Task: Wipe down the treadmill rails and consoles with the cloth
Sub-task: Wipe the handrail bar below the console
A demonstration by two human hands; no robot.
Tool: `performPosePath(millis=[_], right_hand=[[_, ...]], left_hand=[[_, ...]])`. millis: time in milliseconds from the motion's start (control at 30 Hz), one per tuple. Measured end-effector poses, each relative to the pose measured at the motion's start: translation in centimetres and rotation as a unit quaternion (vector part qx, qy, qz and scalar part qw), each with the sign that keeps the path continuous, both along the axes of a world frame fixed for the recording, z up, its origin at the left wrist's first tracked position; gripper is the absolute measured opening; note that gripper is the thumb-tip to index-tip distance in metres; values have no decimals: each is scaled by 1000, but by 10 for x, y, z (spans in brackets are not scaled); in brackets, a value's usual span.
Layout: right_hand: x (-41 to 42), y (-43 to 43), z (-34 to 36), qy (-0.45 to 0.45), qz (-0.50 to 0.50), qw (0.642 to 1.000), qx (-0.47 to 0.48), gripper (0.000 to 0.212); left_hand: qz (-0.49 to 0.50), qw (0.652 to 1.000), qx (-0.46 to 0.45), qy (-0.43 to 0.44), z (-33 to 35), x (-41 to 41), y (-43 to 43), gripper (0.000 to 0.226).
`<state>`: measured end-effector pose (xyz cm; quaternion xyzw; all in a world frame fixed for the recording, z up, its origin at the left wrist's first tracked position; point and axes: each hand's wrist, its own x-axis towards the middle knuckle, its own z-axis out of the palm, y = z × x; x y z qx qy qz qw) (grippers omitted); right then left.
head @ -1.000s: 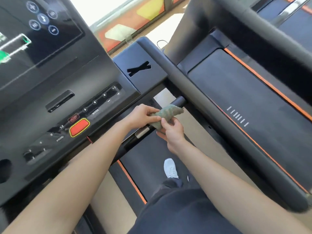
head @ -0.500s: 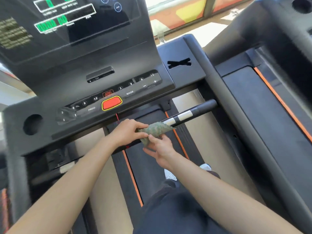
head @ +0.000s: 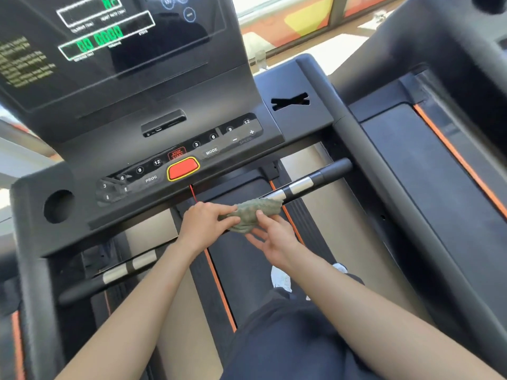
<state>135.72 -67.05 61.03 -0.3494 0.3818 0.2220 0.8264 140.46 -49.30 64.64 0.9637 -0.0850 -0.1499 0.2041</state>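
Both left hand (head: 204, 227) and right hand (head: 275, 244) on cloth (head: 253, 212) at grip bar (head: 310, 182)

Forearms (head: 142, 292) bare; dark navy legwear (head: 288, 341); white shoes (head: 279, 278).

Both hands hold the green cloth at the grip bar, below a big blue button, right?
Not blue: the head view shows the button red, yellow-rimmed. The left hand and right hand do hold the green cloth at the grip bar.

Bright daylight from the window (head: 288, 20); edges blurred, perhaps motion-smeared, wide-angle bowed.
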Motion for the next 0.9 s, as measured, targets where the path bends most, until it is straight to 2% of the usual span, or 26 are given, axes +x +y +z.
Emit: performPosePath(millis=[133,300,467,633,700,800,900], right_hand=[[6,-23,-1,9,-75,996,-45,22],[21,-55,0,24,-156,982,-99,16],[41,-99,2,31,-239,958,-157,8],[38,-124,12,-3,-248,926,-286,6],[31,-135,21,-25,-235,894,-381,5],[23,-162,43,-59,-200,798,-565,7],[23,-197,58,-78,-151,715,-678,7]], left_hand=[[10,998,-53,-41,-4,2,-28,20],[-6,993,-110,-53,-13,17,-82,21],[-55,993,-97,-40,-17,43,-145,25],[-92,985,-137,-49,-19,63,-190,29],[-112,979,-155,-72,-16,66,-202,20],[-126,966,-199,-111,-8,69,-223,10],[-151,952,-218,-150,-1,67,-256,10]])
